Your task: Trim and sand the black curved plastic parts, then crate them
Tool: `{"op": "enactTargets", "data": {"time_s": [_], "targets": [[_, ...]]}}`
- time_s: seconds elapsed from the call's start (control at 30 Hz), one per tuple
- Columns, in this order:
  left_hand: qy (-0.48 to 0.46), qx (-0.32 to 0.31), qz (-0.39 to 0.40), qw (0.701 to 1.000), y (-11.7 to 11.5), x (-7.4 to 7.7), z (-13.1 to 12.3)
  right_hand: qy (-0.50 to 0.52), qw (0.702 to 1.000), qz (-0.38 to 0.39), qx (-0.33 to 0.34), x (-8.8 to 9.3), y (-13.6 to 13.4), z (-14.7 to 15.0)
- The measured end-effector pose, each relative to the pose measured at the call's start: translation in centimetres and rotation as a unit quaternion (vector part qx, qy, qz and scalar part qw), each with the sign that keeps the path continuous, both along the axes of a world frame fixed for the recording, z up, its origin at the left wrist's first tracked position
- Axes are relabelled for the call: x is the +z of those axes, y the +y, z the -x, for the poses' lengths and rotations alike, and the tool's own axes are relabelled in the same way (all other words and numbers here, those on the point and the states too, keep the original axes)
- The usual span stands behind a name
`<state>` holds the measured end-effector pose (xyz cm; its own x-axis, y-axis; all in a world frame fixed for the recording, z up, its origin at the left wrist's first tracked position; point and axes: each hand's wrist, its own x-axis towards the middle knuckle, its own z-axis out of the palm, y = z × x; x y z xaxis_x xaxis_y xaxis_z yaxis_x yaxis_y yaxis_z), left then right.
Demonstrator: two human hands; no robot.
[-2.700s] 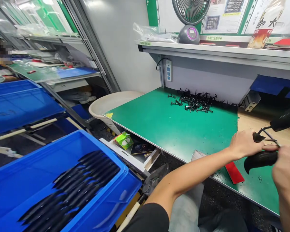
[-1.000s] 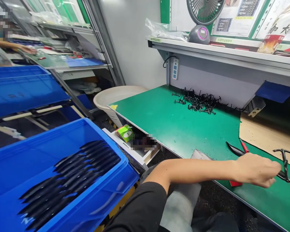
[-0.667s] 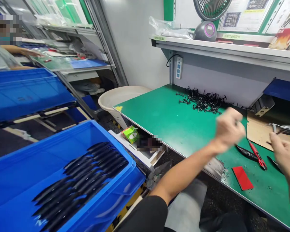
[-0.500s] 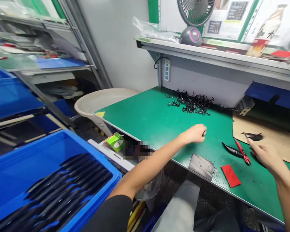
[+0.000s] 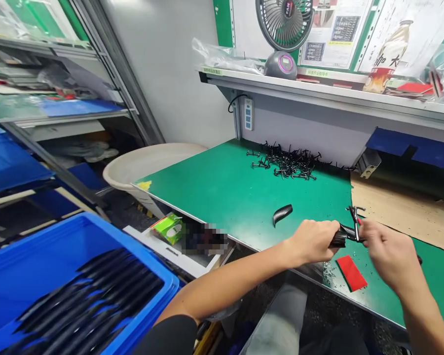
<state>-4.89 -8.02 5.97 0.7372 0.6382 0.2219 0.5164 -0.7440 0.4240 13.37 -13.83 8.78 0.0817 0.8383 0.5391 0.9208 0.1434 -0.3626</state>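
Observation:
My left hand (image 5: 316,240) is closed round a black ribbed, curved plastic piece (image 5: 338,237) above the front of the green table. Close beside it, my right hand (image 5: 388,254) has its fingers closed at the other end of the piece, where a thin black T-shaped stem (image 5: 355,217) stands up. Whether the stem is joined to the piece I cannot tell. A second black ribbed piece (image 5: 283,214) lies on the table beyond my left wrist. A bit of red shows behind my right fingers; most of it is hidden.
A pile of black T-shaped stems (image 5: 290,160) lies at the table's back. A red card (image 5: 351,272) is near the front edge, with cardboard (image 5: 395,207) at right. On the left stands a blue bin (image 5: 166,291) holding several black pieces. An open drawer (image 5: 170,256) juts out below the table.
My hands have come together over the table, the left moving right and taking hold of the black ribbed piece. A ribbed piece now lies near where my left hand was.

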Motion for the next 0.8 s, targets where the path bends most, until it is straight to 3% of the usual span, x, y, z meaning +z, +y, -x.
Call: {"op": "enactTargets", "data": {"time_s": [0.07, 0.17, 0.3, 0.37, 0.43, 0.47, 0.53, 0.6, 0.7, 0.8], "targets": [[0.009, 0.021, -0.024, 0.999, 0.2, -0.8, 0.0, -0.141, 0.988, -0.035, -0.052, -0.2, -1.1, 1.7], [0.003, -0.005, -0.033, 0.999, 0.2, -1.9, -0.3, -0.236, 0.967, -0.065, -0.074, -0.7, -1.8, 3.4], [0.012, -0.028, -0.02, 0.999, 0.3, -3.4, -1.2, -0.247, 0.964, -0.088, -0.043, -1.4, -0.9, 4.3], [-0.039, -0.036, -0.036, 0.998, 0.7, -3.4, -0.9, -0.205, 0.975, -0.077, -0.025, -2.0, 0.0, 3.7], [-0.176, 0.004, -0.079, 0.981, 1.5, -2.1, 0.7, -0.104, 0.993, -0.036, -0.035, -2.9, 0.7, 1.9], [-0.267, 0.044, -0.104, 0.957, 2.1, -0.9, 1.9, -0.048, 0.997, -0.015, -0.06, -3.4, 1.0, 0.7], [-0.466, 0.17, -0.15, 0.856, 3.6, 2.3, 4.8, 0.03, 0.991, 0.012, -0.128, -4.1, 1.2, -1.8], [-0.558, 0.169, -0.133, 0.801, 5.3, 5.5, 7.0, 0.036, 0.985, 0.022, -0.167, -4.0, 1.8, -3.2], [-0.522, 0.055, -0.021, 0.851, 6.1, 8.5, 7.4, 0.005, 0.988, 0.044, -0.149, -1.8, 5.9, -2.5], [-0.389, -0.047, 0.095, 0.915, 3.6, 8.8, 6.3, -0.013, 0.986, 0.104, -0.129, 1.2, 12.8, -1.4]]}}
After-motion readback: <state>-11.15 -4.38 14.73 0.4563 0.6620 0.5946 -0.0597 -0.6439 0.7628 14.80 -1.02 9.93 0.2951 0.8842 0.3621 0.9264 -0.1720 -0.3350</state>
